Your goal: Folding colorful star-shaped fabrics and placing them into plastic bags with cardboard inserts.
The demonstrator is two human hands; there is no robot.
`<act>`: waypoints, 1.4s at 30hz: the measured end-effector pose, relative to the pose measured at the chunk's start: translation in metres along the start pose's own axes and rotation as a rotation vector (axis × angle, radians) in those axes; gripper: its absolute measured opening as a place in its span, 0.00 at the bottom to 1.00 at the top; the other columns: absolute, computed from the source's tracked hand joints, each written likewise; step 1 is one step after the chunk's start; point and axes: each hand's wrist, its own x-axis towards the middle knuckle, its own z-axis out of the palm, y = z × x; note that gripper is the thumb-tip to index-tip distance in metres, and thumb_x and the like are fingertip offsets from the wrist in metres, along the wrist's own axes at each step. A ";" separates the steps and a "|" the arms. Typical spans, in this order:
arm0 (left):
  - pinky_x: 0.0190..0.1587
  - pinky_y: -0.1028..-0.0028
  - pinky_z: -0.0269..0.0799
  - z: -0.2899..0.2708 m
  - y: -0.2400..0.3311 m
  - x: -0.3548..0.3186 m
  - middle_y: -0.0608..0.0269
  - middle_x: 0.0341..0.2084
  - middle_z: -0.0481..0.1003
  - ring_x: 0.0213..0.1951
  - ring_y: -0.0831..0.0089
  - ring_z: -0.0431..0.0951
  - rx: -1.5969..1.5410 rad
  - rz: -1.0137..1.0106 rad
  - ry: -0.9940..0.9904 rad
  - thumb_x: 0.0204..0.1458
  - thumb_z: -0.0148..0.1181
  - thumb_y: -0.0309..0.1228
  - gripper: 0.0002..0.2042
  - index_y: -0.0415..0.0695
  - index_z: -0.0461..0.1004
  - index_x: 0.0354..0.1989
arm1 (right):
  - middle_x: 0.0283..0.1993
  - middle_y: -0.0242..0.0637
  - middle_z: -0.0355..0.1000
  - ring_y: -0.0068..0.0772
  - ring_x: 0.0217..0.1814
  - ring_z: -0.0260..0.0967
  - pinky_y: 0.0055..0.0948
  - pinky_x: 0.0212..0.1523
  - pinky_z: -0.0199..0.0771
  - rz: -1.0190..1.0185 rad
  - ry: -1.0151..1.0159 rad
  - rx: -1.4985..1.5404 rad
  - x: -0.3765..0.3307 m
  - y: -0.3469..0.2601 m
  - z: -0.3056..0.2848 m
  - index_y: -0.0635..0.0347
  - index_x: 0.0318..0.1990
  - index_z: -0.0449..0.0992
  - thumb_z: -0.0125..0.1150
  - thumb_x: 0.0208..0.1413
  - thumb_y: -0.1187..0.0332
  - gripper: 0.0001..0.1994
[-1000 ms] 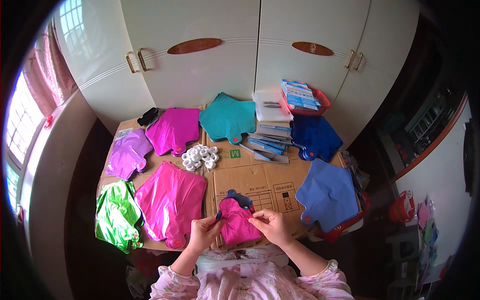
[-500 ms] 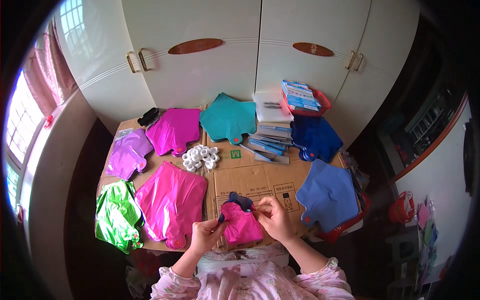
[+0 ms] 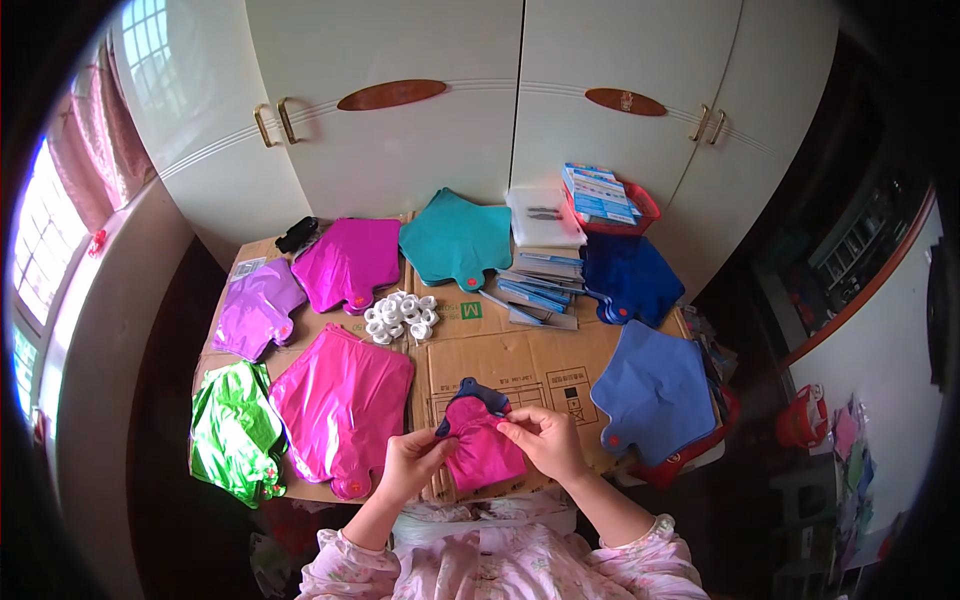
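Just above the near edge of the cardboard, my left hand (image 3: 412, 466) pinches the left side of a small folded magenta foil balloon (image 3: 488, 462). The fingers of my right hand (image 3: 546, 442) are closed on its upper right edge. Behind the magenta foil lies a dark blue foil balloon (image 3: 487, 394), its rounded tab sticking up at the top and its corner showing beside my left fingers. The two foils lie against each other, and the fingertips partly cover their edges.
Flat star-shaped foil balloons surround the cardboard-covered table (image 3: 480, 355): green (image 3: 235, 430), pink (image 3: 345, 405), lilac (image 3: 258, 305), magenta (image 3: 350, 260), teal (image 3: 455, 238), navy (image 3: 635, 275), blue (image 3: 655, 390). White ribbon rolls (image 3: 400, 316), card strips (image 3: 540, 290) and a red basket (image 3: 645, 205) stand farther back.
My hands have shifted slightly on the foil. The magenta balloon's upper edge has been drawn lower and gathered, and more of the dark blue tab shows behind it.
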 end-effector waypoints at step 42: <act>0.33 0.68 0.73 0.006 -0.010 0.049 0.61 0.25 0.70 0.31 0.64 0.73 0.999 0.639 -0.153 0.41 0.58 0.26 0.07 0.41 0.77 0.31 | 0.32 0.41 0.70 0.47 0.36 0.72 0.40 0.36 0.71 -0.320 -0.346 -0.689 0.069 0.040 -0.030 0.60 0.31 0.76 0.56 0.47 0.75 0.04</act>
